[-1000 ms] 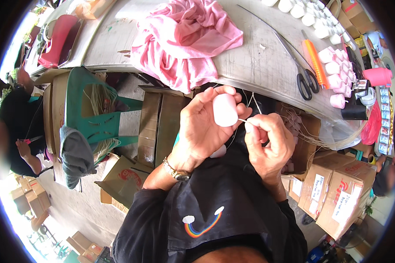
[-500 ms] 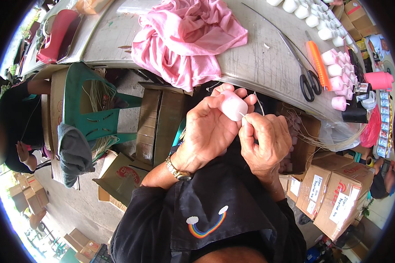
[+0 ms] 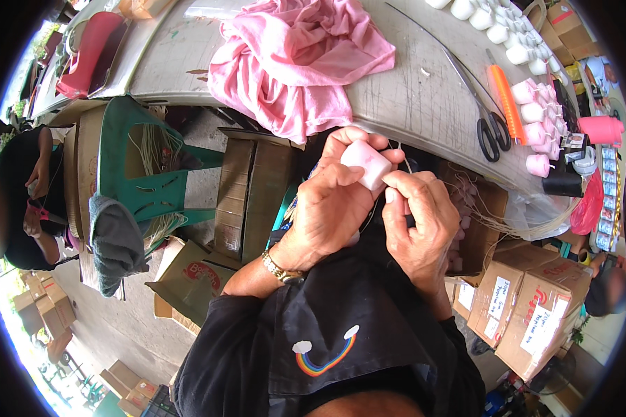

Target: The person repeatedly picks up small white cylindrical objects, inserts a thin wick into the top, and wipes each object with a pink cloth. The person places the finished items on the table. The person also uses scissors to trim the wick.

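A small pale pink candle [image 3: 366, 164] sits in the fingers of my left hand [image 3: 327, 208], palm up, just off the table's near edge. My right hand [image 3: 424, 215] is closed in a pinch at the candle's right lower edge, where a white wick [image 3: 409, 164] shows above the fingers. The exact spot where its fingertips grip the wick is hidden. Beyond my hands, a crumpled pink cloth [image 3: 292, 66] hangs over the edge of the grey table [image 3: 403, 104]. Below my right hand, pink candles lie in an open cardboard box [image 3: 490, 240].
Black-handled scissors [image 3: 492, 139] and an orange-handled tool [image 3: 506, 104] lie at the right, beside pink candles [image 3: 534, 132] and rows of white candles [image 3: 497, 31]. A green plastic chair [image 3: 142, 153] with a grey towel [image 3: 117, 233] stands left. Another person [image 3: 31, 187] is at far left.
The candle has turned and tilted in my left hand, its flat side facing up more. My right fingers have moved slightly up against it. At far left, the other person's hands have come together.
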A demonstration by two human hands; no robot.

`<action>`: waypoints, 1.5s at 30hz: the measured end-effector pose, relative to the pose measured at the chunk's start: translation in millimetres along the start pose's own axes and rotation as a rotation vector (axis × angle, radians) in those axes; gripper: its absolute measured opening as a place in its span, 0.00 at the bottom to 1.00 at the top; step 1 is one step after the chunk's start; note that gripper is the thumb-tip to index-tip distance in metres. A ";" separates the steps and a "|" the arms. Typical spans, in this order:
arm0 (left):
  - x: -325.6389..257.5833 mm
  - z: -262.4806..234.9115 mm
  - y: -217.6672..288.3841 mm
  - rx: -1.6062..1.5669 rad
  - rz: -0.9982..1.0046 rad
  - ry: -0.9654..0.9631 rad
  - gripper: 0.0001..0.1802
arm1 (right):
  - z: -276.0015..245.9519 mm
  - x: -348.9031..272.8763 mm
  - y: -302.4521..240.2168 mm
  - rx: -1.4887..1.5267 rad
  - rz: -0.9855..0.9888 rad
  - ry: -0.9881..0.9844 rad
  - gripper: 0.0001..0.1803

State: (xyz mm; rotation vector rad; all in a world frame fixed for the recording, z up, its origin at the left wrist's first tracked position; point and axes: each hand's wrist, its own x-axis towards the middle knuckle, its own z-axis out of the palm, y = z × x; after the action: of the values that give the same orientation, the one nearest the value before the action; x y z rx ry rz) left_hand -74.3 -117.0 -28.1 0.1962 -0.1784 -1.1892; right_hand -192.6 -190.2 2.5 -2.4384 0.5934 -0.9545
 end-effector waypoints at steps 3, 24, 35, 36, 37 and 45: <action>-0.7 -0.2 2.0 0.115 0.054 0.052 0.23 | -8.1 3.2 1.9 -0.079 -0.064 -0.061 0.15; -3.7 -5.0 -1.5 0.347 0.082 0.022 0.34 | -1.8 -21.2 25.8 0.683 0.440 -0.110 0.05; -3.5 -2.9 -2.3 0.427 0.065 0.035 0.36 | -0.9 -16.1 20.3 0.756 0.454 -0.152 0.11; -3.9 -3.2 -2.1 0.456 0.045 0.053 0.36 | -1.3 -17.8 20.5 0.763 0.468 -0.155 0.11; -4.3 -3.5 -2.4 0.484 0.026 0.070 0.35 | -1.2 -19.3 20.7 0.781 0.522 -0.125 0.12; -5.2 -7.0 -5.3 0.430 -0.100 0.039 0.25 | 6.8 -17.9 18.5 0.851 0.407 0.004 0.17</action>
State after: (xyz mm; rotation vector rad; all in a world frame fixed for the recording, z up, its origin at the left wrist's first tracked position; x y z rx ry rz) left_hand -79.3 -113.6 -36.4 0.6109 -0.3935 -1.2349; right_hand -203.9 -193.8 -21.4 -1.4925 0.5117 -0.8104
